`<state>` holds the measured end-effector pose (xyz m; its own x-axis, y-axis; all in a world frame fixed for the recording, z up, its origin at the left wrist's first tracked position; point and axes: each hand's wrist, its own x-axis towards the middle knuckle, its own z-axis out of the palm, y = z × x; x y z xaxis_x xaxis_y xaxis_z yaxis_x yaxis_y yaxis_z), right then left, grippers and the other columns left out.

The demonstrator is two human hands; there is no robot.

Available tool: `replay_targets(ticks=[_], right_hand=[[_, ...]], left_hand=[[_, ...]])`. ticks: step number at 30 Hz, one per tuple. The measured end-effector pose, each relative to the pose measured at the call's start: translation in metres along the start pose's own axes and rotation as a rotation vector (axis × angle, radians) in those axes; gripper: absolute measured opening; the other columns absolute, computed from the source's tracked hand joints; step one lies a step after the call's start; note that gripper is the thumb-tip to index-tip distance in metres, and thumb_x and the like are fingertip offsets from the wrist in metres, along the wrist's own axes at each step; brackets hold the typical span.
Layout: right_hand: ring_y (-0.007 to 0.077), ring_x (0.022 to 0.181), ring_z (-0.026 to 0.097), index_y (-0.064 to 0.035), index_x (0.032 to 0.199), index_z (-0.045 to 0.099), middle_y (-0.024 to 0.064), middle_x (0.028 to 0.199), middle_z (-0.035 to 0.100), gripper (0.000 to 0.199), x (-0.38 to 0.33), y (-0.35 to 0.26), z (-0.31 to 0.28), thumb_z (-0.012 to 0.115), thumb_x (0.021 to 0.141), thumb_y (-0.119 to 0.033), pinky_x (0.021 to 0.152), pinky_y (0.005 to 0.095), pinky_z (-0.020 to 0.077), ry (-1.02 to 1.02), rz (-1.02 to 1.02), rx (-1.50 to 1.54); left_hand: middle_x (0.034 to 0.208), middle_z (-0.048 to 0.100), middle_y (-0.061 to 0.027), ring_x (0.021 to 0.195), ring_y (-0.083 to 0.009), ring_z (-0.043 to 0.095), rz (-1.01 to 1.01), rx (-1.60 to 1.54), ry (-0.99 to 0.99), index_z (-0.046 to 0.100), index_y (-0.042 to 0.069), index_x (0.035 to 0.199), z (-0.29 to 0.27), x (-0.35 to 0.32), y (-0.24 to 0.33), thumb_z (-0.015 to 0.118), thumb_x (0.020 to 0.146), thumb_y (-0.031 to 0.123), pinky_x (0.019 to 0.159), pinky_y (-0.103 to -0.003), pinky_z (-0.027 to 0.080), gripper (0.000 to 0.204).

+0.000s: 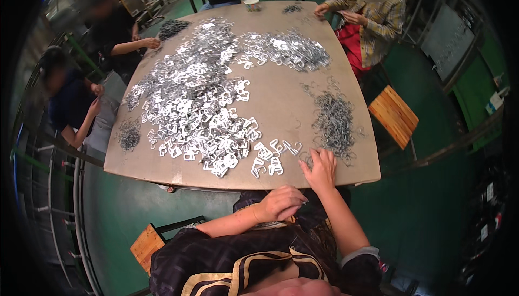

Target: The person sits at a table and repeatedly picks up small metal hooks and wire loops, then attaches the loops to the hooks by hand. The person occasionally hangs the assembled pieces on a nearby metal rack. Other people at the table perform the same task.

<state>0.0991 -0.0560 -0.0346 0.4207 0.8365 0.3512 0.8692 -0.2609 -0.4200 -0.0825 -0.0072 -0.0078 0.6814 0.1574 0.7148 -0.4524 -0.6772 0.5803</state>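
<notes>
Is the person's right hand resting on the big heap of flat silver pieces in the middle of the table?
No: the right hand lies at the table's near edge by the grey wire pile, apart from the silver heap.

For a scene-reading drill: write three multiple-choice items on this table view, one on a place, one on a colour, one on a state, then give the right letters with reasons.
1. Where does the right hand rest?
A. on the table beside the dark wire-clip pile
B. on the paper cup
C. on the wooden stool

2. What colour is the floor?
A. red
B. green
C. white

3. How is the left hand held?
A. flat and spread on the tabletop
B. curled below the near edge of the table
C. raised over the big heap of bright metal clips

Key: 1 A, its fingers lie at the pile's near edge. 2 B, green shows all round the table. 3 B, its fingers are bent inward, just off the board.
</notes>
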Motion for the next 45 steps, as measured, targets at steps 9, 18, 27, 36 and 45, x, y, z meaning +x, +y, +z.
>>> replay_targets(ticks=[9,18,27,36,45], right_hand=[[0.032,0.106,0.05,-0.0059,0.107,0.065,0.0127,0.107,0.056,0.038,0.029,-0.017,0.037,0.079,0.074,-0.02,0.091,0.0441,0.0393,-0.146,0.071,-0.044],[0.0331,0.106,0.053,-0.0073,0.105,0.065,0.0131,0.104,0.058,0.033,0.039,-0.022,0.041,0.078,0.075,-0.015,0.093,0.045,0.04,-0.129,0.116,-0.034],[0.0225,0.077,0.066,-0.0033,0.108,0.063,0.009,0.086,0.065,0.032,0.028,-0.016,0.019,0.068,0.077,0.005,0.07,0.0343,0.053,-0.211,0.067,0.56],[0.0073,0.075,0.062,0.002,0.128,0.057,0.0031,0.083,0.064,0.046,-0.027,0.0,-0.067,0.062,0.083,0.009,0.068,0.021,0.0518,-0.329,0.339,1.12],[0.0099,0.072,0.065,-0.0034,0.131,0.055,0.0058,0.082,0.067,0.05,-0.044,-0.021,-0.095,0.065,0.083,0.006,0.066,0.0237,0.0525,-0.263,0.337,0.971]], left_hand=[[0.1,0.067,-0.0122,0.089,-0.0293,0.065,-0.086,0.015,0.069,0.061,0.0,0.098,0.007,-0.012,0.006,0.07,0.077,-0.005,0.078,-0.038,0.052,0.023],[0.097,0.067,-0.0114,0.09,-0.0282,0.065,-0.126,0.025,0.058,0.062,0.001,0.096,0.008,-0.013,0.008,0.069,0.078,-0.004,0.079,-0.037,0.052,0.021],[0.096,0.066,-0.0122,0.088,-0.0298,0.065,-0.185,-0.003,0.069,0.061,0.001,0.095,0.01,-0.013,0.007,0.068,0.078,-0.004,0.078,-0.037,0.051,0.02],[0.096,0.067,-0.0144,0.087,-0.0319,0.065,-0.212,0.039,0.053,0.059,-0.001,0.096,0.014,-0.004,0.0,0.069,0.074,-0.006,0.078,-0.038,0.052,0.025],[0.095,0.066,-0.0152,0.087,-0.0328,0.065,-0.228,0.107,-0.028,0.059,-0.001,0.096,0.017,0.002,-0.003,0.068,0.073,-0.006,0.077,-0.039,0.052,0.026]])
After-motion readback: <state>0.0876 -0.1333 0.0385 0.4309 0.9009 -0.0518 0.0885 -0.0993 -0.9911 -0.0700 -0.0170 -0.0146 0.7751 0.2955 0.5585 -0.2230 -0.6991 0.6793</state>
